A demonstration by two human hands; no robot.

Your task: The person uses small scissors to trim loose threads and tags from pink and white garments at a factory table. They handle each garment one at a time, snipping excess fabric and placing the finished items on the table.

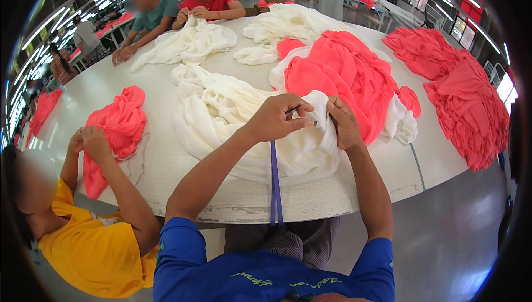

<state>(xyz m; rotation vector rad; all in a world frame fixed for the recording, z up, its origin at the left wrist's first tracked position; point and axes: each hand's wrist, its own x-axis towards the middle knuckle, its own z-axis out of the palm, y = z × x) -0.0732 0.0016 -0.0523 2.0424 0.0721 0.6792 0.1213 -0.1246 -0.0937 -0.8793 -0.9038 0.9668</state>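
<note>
A large heap of thin cream fabric (232, 106) lies on the white table in front of me. My right hand (347, 121) pinches a raised edge of this fabric between thumb and fingers. Just left of it, my left hand (282, 117) is curled around a small dark tool, perhaps thread snips, mostly hidden by the fingers. Its thumb and fingertips are at the same fabric edge. A purple ribbon (274, 177) runs from beneath my left wrist down over the table's near edge. Coral-pink fabric (349, 81) is bunched just beyond my right hand, over more cream fabric.
Large coral piles (465, 90) lie at the table's right end. A co-worker in yellow (91, 244) handles coral fabric (120, 123) close on the left. Two co-workers sit across the table (99, 77), one holding cream fabric (191, 38). More cream fabric (295, 23) lies at the far side.
</note>
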